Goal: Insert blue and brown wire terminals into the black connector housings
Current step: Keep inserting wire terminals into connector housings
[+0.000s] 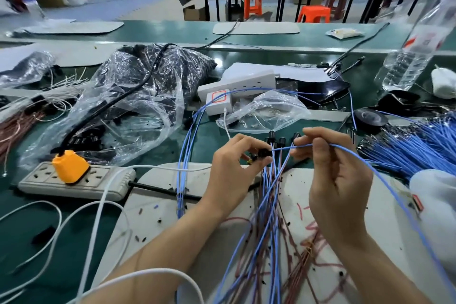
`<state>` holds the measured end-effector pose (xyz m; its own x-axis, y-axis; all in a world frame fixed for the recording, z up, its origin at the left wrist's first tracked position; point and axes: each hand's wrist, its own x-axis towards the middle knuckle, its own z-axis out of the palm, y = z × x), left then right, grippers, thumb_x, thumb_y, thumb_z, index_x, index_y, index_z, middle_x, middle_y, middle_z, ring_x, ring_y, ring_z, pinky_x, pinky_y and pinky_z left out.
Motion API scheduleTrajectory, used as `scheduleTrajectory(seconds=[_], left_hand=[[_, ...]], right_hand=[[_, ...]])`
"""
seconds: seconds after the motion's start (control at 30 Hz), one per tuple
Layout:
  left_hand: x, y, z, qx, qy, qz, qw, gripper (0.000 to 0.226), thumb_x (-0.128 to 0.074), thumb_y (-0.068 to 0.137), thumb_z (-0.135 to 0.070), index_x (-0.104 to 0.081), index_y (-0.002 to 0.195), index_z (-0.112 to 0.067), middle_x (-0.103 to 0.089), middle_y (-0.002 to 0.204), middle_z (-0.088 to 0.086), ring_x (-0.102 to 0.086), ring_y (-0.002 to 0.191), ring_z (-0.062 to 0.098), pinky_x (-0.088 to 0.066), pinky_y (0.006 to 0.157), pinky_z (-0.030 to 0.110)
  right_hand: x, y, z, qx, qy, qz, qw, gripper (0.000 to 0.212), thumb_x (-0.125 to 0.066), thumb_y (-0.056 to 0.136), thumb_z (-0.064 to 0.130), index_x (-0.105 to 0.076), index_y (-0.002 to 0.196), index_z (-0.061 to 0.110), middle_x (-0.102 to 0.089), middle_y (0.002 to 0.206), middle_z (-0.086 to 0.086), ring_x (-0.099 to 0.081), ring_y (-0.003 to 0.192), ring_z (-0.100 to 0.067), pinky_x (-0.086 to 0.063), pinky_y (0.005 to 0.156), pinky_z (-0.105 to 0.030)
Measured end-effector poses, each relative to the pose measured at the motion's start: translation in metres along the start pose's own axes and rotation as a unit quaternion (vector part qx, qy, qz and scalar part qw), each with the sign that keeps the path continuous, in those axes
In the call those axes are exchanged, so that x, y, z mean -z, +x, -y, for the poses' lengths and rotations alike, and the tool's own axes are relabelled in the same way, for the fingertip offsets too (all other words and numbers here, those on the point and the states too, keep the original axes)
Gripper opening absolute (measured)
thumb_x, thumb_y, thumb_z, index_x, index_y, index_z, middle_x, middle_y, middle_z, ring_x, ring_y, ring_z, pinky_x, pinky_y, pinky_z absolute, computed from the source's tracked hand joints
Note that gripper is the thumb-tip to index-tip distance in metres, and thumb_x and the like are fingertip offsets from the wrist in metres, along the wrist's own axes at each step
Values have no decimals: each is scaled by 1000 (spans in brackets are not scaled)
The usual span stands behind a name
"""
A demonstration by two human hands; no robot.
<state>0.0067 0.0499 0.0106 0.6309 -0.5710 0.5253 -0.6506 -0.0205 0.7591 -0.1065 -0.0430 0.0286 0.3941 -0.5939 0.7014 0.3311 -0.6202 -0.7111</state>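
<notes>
My left hand (237, 163) pinches a small black connector housing (262, 153) above the white mat (320, 192). My right hand (333, 168) pinches a blue wire (394, 195) whose tip points left at that housing; the wire arcs away to the right. Three more black housings (281, 139) stand up between my hands, with blue and brown wires (269, 217) hanging from them down toward me. A pile of loose blue wires (404, 148) lies at the right. Brown wires (14, 128) lie at the far left.
A white power strip (74, 180) with an orange plug (70, 164) lies at the left. Behind it sits a clear bag of black parts (148, 81). A smaller clear bag (266, 111), a white charger (219, 100) and a plastic bottle (407, 61) stand farther back. White cables (98, 217) loop in front.
</notes>
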Motion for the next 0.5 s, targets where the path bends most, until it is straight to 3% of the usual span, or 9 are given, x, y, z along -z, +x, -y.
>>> scheduleTrajectory(seconds=[0.1, 0.3, 0.5], left_hand=[[0, 1, 1, 1, 11, -2, 1000, 19, -78, 75, -7, -70, 91, -13, -64, 87, -6, -59, 80, 2, -45, 73, 12], [0, 0, 0, 13, 12, -1, 1000, 19, -78, 76, -8, -70, 91, -16, -62, 87, -10, -58, 81, 0, -45, 72, 13], [0, 0, -1, 21, 20, -4, 1000, 17, -78, 75, -9, -71, 91, -13, -63, 87, -5, -59, 81, 5, -42, 73, 9]], right_hand=[[-1, -2, 0, 29, -15, 18, 999, 16, -42, 100, 16, -57, 105, 20, -66, 90, 3, -67, 76, -5, -50, 71, -15], [1, -2, -1, 60, -28, 9, 998, 18, -40, 102, 24, -57, 108, 24, -66, 93, 3, -68, 78, -10, -53, 70, -32], [-2, -6, -3, 78, -47, 32, 995, 18, -41, 101, 19, -58, 107, 15, -66, 90, -5, -68, 79, -12, -55, 69, -31]])
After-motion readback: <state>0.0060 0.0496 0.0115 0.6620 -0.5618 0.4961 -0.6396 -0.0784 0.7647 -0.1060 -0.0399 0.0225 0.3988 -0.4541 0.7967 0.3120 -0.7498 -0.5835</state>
